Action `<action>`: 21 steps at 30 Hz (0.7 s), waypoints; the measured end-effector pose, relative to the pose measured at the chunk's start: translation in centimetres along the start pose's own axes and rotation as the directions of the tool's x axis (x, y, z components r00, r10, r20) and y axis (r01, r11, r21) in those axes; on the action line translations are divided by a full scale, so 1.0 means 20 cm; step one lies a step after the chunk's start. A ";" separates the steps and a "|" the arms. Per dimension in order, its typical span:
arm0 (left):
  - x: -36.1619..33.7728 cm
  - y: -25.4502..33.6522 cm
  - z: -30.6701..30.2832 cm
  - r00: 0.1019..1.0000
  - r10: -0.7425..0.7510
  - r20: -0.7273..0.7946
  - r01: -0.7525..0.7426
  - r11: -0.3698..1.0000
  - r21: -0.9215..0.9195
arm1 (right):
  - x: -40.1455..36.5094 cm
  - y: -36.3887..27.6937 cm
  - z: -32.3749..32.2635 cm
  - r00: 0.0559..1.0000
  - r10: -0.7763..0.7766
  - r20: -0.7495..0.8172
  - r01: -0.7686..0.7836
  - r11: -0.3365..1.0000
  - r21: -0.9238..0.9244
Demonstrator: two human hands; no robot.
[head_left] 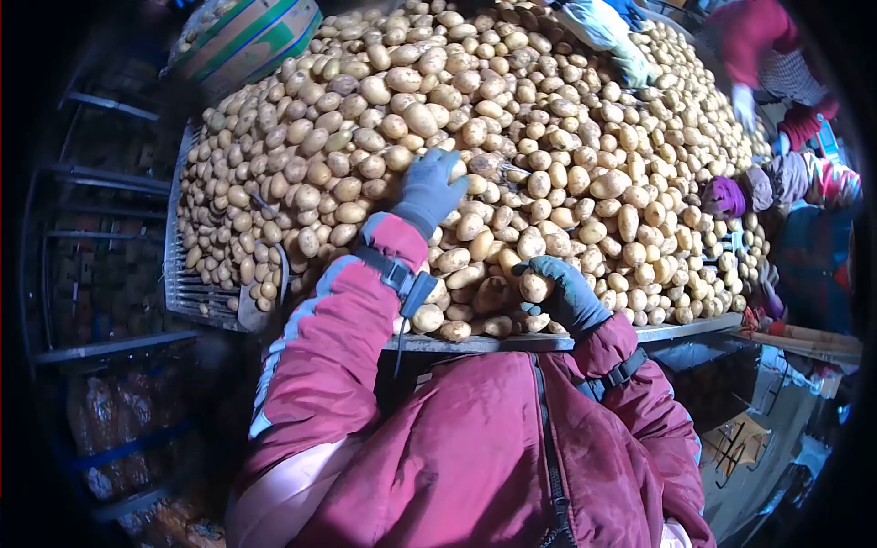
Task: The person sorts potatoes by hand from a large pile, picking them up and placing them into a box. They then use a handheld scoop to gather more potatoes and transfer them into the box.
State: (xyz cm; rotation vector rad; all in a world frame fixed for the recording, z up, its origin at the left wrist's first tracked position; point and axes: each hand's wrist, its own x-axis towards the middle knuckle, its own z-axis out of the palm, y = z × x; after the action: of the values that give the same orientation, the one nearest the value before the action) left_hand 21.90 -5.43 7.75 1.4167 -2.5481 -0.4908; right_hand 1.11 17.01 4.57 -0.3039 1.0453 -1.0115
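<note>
A big heap of potatoes (512,137) covers the sorting table in front of me. My left hand (431,190), in a grey-blue glove, rests on the middle of the heap with its fingers apart over several potatoes; its palm side is hidden. Close to the table's near edge, my right hand (568,297), in a dark grey glove, has thumb and fingers closed round one potato (536,287). A darker, brownish potato (491,296) lies just left of that hand.
A metal rim (484,344) bounds the heap on my side. A scoop-like metal piece (252,306) stands at the left over slats (196,294). A striped sack (251,41) leans at the back left. Co-workers' gloved hands, a white glove (630,64) and a purple glove (726,196), reach in.
</note>
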 end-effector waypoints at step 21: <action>0.10 0.13 0.03 0.909 -0.143 0.390 0.394 0.596 -0.700 | -0.27 0.21 -0.39 0.921 -0.385 -0.058 0.370 0.912 -0.177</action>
State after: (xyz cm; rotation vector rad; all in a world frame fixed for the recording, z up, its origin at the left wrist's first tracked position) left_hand 18.54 -5.78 8.13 1.4162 -1.8206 -1.7237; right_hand -3.63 25.46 0.93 -0.6175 1.1817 -1.2986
